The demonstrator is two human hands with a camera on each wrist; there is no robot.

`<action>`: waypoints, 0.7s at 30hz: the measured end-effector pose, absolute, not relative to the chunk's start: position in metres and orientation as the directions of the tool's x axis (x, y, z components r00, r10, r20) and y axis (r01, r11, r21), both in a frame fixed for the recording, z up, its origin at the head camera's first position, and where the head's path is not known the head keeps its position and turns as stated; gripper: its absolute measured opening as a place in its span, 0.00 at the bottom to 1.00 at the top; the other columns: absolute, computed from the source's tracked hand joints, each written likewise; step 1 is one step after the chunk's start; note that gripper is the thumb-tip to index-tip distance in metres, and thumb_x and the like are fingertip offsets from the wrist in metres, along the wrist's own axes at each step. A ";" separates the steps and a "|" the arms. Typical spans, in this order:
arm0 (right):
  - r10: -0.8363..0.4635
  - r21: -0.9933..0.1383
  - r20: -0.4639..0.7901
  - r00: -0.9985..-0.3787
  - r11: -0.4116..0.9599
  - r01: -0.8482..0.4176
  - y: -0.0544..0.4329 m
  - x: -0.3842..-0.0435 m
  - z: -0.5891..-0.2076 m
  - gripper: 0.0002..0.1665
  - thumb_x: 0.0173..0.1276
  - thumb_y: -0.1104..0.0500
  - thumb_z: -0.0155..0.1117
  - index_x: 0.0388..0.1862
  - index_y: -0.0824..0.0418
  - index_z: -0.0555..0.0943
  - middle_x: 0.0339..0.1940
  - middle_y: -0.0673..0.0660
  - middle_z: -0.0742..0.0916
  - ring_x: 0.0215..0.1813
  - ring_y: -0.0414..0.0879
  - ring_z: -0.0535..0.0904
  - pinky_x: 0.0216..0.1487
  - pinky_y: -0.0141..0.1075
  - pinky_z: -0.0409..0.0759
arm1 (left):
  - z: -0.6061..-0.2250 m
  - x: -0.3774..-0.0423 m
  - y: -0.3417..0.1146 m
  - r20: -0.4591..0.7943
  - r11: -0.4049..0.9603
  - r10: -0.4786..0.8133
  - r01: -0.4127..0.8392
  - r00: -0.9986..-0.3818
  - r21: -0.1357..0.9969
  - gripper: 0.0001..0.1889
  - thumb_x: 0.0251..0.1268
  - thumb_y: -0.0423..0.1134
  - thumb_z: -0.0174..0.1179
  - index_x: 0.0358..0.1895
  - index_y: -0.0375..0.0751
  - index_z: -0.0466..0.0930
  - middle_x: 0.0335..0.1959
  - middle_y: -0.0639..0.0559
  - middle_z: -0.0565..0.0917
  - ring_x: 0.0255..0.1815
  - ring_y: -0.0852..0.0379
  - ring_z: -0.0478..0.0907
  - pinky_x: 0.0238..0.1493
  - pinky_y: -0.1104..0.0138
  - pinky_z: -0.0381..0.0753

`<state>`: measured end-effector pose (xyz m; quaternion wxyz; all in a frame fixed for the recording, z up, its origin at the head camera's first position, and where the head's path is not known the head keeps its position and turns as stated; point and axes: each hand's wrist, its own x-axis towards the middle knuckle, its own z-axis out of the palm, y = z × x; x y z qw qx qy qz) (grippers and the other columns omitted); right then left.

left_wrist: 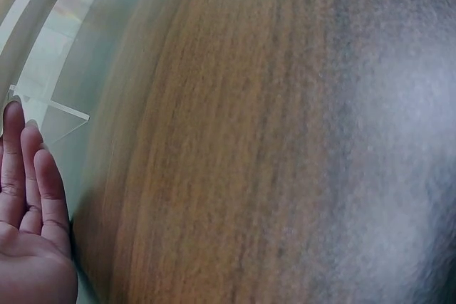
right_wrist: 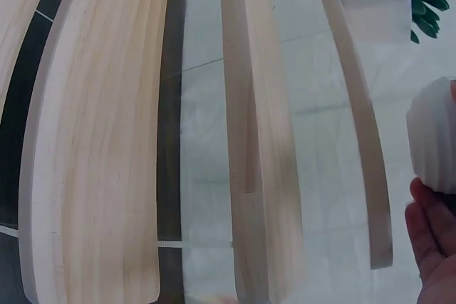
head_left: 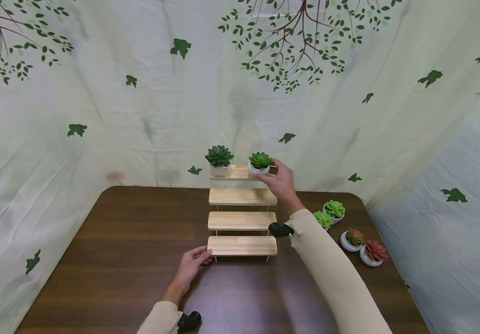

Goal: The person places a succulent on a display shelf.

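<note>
A tiered wooden shelf stand (head_left: 242, 197) with stepped light boards stands on the dark table. My right hand (head_left: 282, 180) grips a small green succulent (head_left: 260, 160) by its white pot (right_wrist: 431, 137), fingertips on the pot's side. That pot is close over the right part of the top board (right_wrist: 356, 115). On the left of the same board sits a darker green succulent (head_left: 219, 156) in a white pot. Low at the front, my left hand (head_left: 191, 266) pinches the left end of the bottom board; in the left wrist view its fingers (left_wrist: 51, 190) look straight and the thumb is hidden.
To the right on the table (head_left: 148, 241) are two light green succulents, one (head_left: 334, 209) behind the other (head_left: 322, 219), which the right sleeve partly covers. Nearer the right edge stand a reddish-green succulent (head_left: 354, 237) and a red one (head_left: 375, 250). A leaf-printed cloth (head_left: 148, 106) hangs behind.
</note>
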<state>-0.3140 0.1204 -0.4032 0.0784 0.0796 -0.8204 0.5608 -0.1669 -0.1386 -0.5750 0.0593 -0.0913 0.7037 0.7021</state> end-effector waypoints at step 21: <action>-0.107 -0.883 0.157 -0.982 0.431 -0.188 0.087 -0.327 -0.407 0.39 0.61 0.52 0.71 0.68 0.63 0.70 0.60 0.61 0.80 0.61 0.51 0.76 0.59 0.42 0.75 | -0.580 -0.163 -0.143 -0.065 -0.047 0.014 -0.065 -0.998 0.997 0.27 0.64 0.47 0.64 0.49 0.19 0.76 0.34 0.47 0.86 0.32 0.58 0.80 0.36 0.71 0.79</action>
